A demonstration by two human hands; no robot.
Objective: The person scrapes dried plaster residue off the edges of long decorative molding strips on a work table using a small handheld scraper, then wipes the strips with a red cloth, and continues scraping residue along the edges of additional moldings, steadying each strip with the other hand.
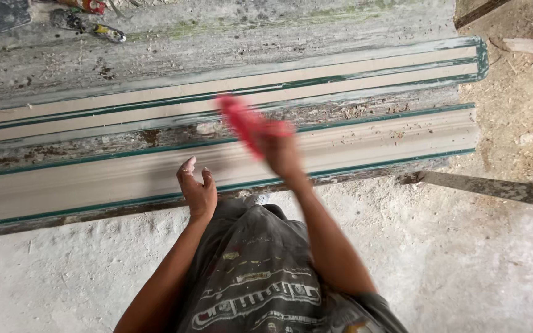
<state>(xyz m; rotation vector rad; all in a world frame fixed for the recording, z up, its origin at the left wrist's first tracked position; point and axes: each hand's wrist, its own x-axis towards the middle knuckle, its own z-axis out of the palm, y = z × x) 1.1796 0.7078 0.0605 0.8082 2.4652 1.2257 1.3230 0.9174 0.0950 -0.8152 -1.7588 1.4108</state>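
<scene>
Red, and blurred in the head view, is the flat brush-like tool [245, 123] that we grip in our right hand [282, 151]; the fingers are wrapped around its lower end, though the blur hides their exact set. The tool slants toward 11 o'clock from that hand and lies over the long pale moulded strip with green edges [365, 139] that runs across the view from 9 to 3 o'clock. Whether it touches the strip we cannot tell.

Our left hand [197, 188], dusted white at the fingertips, holds nothing; its fingers are loosely curled and a little apart, at the near edge of the strip, at 8 o'clock from the right hand.

A second, narrower strip of the same kind [353, 68] lies beyond at 12 o'clock. Small tools with red and yellow parts [87, 18] lie at 10 o'clock on the worn, flaking work surface [248, 31].
</scene>
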